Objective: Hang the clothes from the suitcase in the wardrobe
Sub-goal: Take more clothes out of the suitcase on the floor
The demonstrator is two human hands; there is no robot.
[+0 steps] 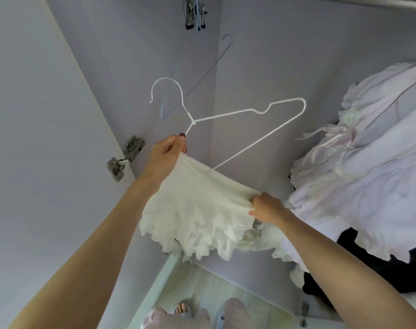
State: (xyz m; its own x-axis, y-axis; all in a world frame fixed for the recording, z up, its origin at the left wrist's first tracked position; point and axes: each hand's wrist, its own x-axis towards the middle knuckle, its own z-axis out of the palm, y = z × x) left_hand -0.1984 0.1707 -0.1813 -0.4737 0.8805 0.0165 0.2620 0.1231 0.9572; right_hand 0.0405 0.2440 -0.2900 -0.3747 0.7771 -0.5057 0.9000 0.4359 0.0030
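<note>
Mid-step: threading white ruffled garment (197, 210) onto white wire hanger (228, 124) inside wardrobe (261, 67). Left hand (166, 155) pinching hanger neck and waistband; right hand (268, 207) gripping waistband's right end. Next, probably: stretch waistband over hanger's right shoulder, then hook high above.

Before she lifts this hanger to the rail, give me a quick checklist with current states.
1. Left hand grips white hanger below its neck: ok.
2. Right hand holds the white garment waistband: ok.
3. Garment fully seated on hanger: not ok, the right shoulder is bare.
4. Hook free: ok.
5. Rail space: cannot tell, rail barely in view.
6. Clear of the hung lilac dress: ok.
</note>
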